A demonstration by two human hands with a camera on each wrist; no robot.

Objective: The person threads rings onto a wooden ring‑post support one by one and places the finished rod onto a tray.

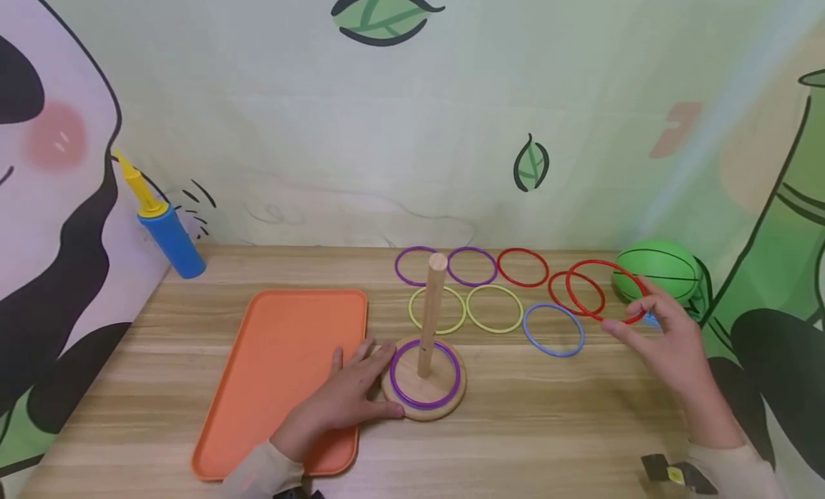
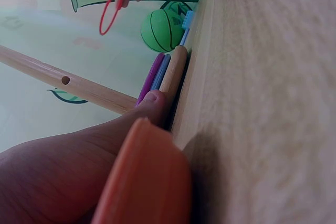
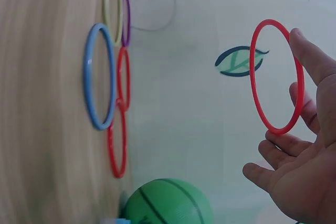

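Note:
My right hand (image 1: 673, 341) pinches a red ring (image 3: 253, 77) between thumb and fingers, raised above the table at the right. My left hand (image 1: 351, 391) rests against the left side of a round wooden base (image 1: 456, 391), thumb and index finger at its edge, the other fingers extended over the tray. From the base rises a wooden post (image 1: 432, 313). Around its foot lies a purple ring (image 1: 425, 407); the left wrist view shows a blue ring (image 2: 160, 72) stacked beneath it.
Behind the post, purple rings (image 1: 473, 248), yellow rings (image 1: 495, 286), red rings (image 1: 522, 249) and a blue ring (image 1: 561, 355) lie on the table. An orange tray (image 1: 283, 363) is at left, a blue-yellow pump (image 1: 170, 241) at back left, a green ball (image 1: 664, 270) at right.

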